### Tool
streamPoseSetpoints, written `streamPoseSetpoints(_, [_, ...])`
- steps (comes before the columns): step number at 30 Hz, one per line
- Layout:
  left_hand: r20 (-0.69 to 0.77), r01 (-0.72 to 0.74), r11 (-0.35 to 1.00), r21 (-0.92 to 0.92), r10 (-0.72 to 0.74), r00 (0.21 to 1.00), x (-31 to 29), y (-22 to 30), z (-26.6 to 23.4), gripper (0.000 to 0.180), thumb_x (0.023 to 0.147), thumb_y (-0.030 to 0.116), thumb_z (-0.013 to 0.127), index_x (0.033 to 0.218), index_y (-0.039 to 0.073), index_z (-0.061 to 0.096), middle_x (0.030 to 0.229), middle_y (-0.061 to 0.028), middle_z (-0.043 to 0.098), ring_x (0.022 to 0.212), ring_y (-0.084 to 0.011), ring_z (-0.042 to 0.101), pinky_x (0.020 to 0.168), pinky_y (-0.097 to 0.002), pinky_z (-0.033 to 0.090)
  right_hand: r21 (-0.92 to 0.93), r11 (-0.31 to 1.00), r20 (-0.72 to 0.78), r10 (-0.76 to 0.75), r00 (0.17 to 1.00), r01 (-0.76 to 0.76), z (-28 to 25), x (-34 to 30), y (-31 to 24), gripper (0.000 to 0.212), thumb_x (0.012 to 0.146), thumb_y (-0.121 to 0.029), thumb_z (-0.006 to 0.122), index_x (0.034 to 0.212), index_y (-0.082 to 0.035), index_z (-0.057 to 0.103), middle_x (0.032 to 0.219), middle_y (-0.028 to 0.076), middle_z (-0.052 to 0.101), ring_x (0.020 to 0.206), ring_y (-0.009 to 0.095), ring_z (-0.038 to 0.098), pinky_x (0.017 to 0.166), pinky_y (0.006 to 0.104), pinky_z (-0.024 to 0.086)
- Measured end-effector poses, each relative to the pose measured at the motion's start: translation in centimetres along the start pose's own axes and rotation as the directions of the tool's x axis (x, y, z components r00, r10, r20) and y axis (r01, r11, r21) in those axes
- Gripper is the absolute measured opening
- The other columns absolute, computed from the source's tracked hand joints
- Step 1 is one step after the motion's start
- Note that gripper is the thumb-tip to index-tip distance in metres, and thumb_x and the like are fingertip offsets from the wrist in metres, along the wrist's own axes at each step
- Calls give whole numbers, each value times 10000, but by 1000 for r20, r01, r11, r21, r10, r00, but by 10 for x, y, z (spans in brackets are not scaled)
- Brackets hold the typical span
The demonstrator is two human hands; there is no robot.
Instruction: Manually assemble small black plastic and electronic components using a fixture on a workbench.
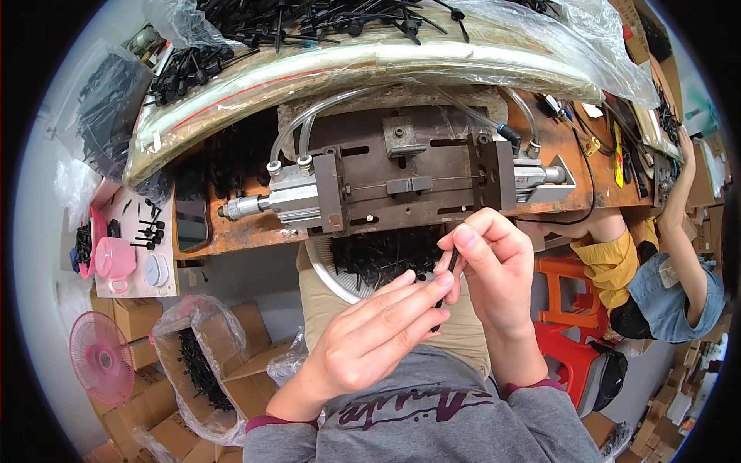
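Observation:
My right hand (496,266) pinches a thin black rod (452,261) between thumb and fingers, holding it steeply tilted over my lap. On the rod's lower part lie the fingertips of my left hand (370,332), fingers long and close together; its thumb is hidden beneath. Just beyond both hands, a white basket (323,266) full of thin black parts (386,251) rests on my lap. Past the basket, at the bench edge, stands a dark metal fixture (409,204) with a small grey block (409,185) at its middle and silver air cylinders (293,201) at its sides.
Clear hoses (301,123) arch behind the fixture. A plastic-covered tray edge (370,55) borders a heap of black parts (309,19). At the left are a phone (191,220), a pink fan (102,361) and a lined box (202,370). Another person (664,285) sits at the right near red stools (567,347).

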State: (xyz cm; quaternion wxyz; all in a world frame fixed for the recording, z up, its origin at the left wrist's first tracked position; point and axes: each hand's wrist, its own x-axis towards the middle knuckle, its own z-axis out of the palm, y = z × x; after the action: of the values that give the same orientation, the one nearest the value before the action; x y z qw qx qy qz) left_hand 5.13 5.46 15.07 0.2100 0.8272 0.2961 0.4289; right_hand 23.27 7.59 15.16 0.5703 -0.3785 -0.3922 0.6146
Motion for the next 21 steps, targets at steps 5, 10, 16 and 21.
streamPoseSetpoints(5, [-4, 11, 1000, 2, -11, 1000, -1, 0, 0, 324, 675, 78, 810, 973, -26, 738, 1157, -196, 691, 1036, -310, 696, 973, -433, 553, 2, 1000, 18, 4, 1000, -4, 0, 2, 3, 162, 994, -94, 598, 904, 39, 618, 742, 95, 680, 525, 106, 624, 511, 213, 479])
streamPoseSetpoints(10, [-32, 33, 996, 85, -31, 999, 9, -7, -6, 321, 681, 61, 801, 976, -40, 724, 1174, -212, 678, 1035, -315, 689, 948, -420, 560, -143, 990, 57, 2, 998, 6, -4, 23, -3, 136, 966, -90, 647, 1016, 35, 652, 803, 90, 689, 567, 88, 618, 515, 212, 486])
streamPoseSetpoints(16, [-78, 105, 962, 254, -88, 993, 17, -30, 7, 289, 706, 44, 794, 977, 1, 705, 1252, -163, 651, 997, -316, 675, 849, -385, 562, -836, 319, 133, -673, 728, 448, -10, 106, -62, 68, 871, -66, 706, 929, -33, 716, 845, 19, 720, 682, 58, 632, 565, 236, 488])
streamPoseSetpoints(21, [24, 48, 889, 456, -67, 997, 21, -43, 26, 250, 740, 85, 778, 962, 19, 681, 1279, -168, 639, 890, -266, 703, 829, -352, 579, -735, -464, 678, -486, 551, 494, -33, 198, -103, 151, 810, -79, 733, 956, -115, 735, 1036, -2, 658, 926, 203, 629, 763, 332, 524])
